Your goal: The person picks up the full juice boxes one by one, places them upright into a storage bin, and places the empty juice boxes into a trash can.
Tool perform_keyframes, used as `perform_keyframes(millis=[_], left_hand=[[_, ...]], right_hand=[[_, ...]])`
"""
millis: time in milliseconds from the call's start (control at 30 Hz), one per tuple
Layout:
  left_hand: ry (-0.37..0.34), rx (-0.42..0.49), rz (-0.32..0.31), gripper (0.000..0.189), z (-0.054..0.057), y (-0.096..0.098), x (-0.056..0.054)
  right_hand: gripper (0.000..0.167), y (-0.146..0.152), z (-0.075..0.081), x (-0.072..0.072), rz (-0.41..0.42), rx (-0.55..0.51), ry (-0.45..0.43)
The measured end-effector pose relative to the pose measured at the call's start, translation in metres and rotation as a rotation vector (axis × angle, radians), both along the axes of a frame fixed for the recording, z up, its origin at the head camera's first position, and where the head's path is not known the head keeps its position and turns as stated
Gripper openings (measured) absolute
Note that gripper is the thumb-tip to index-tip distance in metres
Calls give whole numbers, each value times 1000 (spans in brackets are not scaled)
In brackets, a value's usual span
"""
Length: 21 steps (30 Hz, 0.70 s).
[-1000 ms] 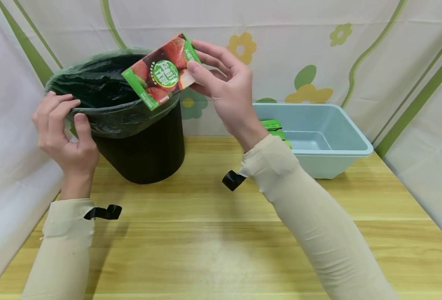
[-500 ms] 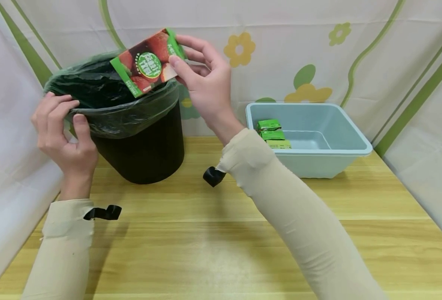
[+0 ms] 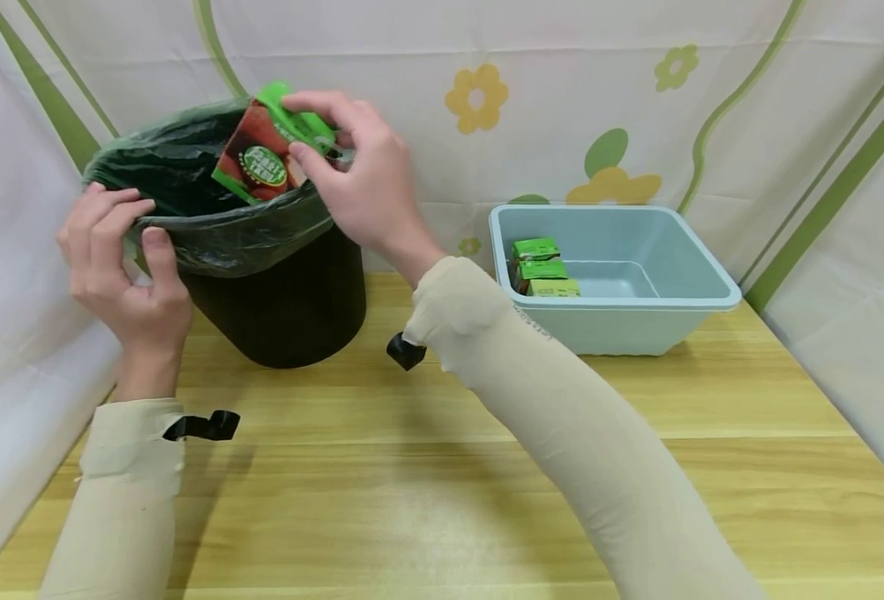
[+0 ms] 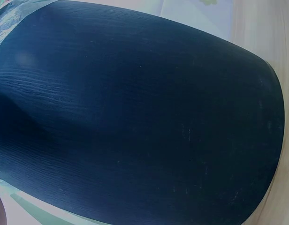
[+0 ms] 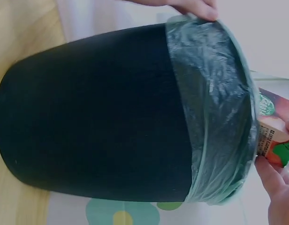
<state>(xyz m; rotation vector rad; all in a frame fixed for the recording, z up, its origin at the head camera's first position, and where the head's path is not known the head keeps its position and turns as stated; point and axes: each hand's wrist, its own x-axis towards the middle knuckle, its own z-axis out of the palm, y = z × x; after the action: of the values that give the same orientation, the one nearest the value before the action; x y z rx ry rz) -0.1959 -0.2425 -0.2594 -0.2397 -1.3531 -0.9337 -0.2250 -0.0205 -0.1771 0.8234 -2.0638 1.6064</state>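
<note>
A black trash bin (image 3: 284,308) stands at the back left, lined with a translucent green bag (image 3: 262,237) folded over its rim. My left hand (image 3: 122,267) grips the near-left rim, fingers over the edge and thumb outside. My right hand (image 3: 370,171) pinches a red-and-green juice box (image 3: 257,158) by its top end, its lower end tilted into the bin's mouth. In the right wrist view the juice box (image 5: 273,110) shows just past the bagged rim, partly hidden. The left wrist view is mostly filled by the bin's side (image 4: 144,112). The inside bottom of the bin is hidden.
A light blue plastic tub (image 3: 636,329) stands at the back right. Several green-topped boxes (image 3: 542,269) sit in its left end. Everything rests on a wooden table (image 3: 412,500), with a flower-printed curtain (image 3: 412,50) behind it.
My right hand has moved left with the juice box, tipping its lower end down into the bin's opening. The tub's left end came into view. My left hand stayed at the rim.
</note>
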Motion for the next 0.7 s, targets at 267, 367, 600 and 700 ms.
perform_keyframes(millis=[267,367,600,700], left_hand=[[1,6,0,51,1,-1,1],[-3,9,3,50,1,-3,2],[6,17,7,49,4,-6,6],[4,17,14,48,4,-6,8]], right_hand=[[38,-7,-4,-1,-85,316,144],[38,-10,0,0,-128,446,194],[38,-19,11,1,-161,705,249],[37,-22,14,2,-161,749,231]])
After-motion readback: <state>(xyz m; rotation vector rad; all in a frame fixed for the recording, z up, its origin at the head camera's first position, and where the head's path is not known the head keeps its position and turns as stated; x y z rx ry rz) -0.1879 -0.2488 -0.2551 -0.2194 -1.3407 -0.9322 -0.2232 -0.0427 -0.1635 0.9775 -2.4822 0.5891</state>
